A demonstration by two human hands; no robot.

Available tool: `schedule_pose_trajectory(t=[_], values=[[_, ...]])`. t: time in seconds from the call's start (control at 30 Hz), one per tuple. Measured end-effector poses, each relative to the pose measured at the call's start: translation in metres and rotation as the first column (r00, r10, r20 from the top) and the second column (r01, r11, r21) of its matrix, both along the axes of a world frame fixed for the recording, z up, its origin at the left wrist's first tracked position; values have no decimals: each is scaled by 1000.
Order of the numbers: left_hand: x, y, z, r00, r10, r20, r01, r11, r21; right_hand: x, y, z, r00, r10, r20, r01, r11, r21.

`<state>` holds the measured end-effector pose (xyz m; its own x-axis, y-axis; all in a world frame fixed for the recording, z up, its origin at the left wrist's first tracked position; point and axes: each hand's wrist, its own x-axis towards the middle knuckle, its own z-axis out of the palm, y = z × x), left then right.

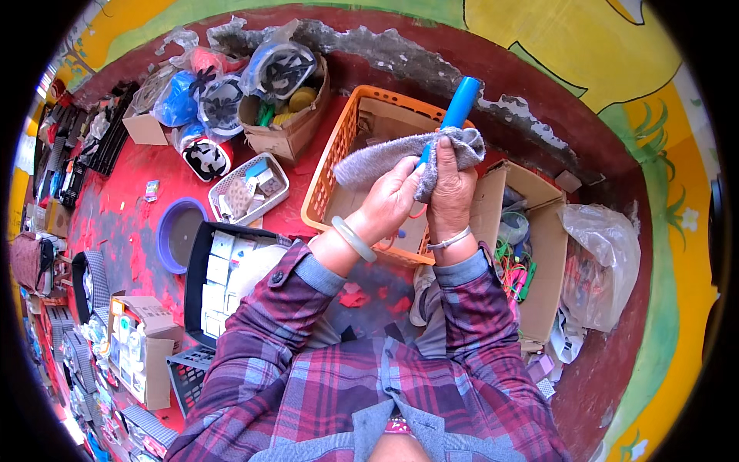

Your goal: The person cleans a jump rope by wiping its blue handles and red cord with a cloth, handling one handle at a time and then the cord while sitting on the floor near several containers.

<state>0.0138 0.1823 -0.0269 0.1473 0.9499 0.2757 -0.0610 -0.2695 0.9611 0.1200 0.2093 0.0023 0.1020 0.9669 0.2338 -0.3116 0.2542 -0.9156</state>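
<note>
A blue cylinder [462,102] is held up at a slant in front of me, with a grey cloth [369,164] wrapped about its middle. My right hand [451,189] is closed over the cloth, thumb pointing up along it. My left hand [387,199] pinches at the cylinder's lower end, beside the right hand. One loose end of the cloth hangs out to the left over my left hand. The fingers partly hide the lower part of the cylinder. Beneath both hands is an orange plastic basket [313,189] with cardboard inside.
To the right stands an open cardboard box [548,254] with colourful corded items, beside a clear plastic bag [604,254]. Leftward are a white basket [283,189], a purple basin [163,231] and a black case [202,266] of white boxes. A carton [281,138] holds bagged goods.
</note>
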Motion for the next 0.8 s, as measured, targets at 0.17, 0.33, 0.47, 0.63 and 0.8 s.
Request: schedule_pose_trajectory(t=[0.17,0.33,0.47,0.63,0.8], values=[[4,-2,-1,936,-106,335,166,974,-157,6,9,0,984,-162,68,157,985,77],[-4,-4,17,619,-93,780,495,817,-295,21,23,-15,962,28,-271,-82,978,-191],[-14,-1,17,727,-92,680,524,715,-462,30,21,13,777,201,-597,-302,950,-73],[-4,-6,23,817,-70,572,440,717,-540,43,28,11,856,188,-482,-206,978,15],[9,-17,31,848,-242,471,484,716,-504,42,21,11,814,-17,-581,-41,995,-87]])
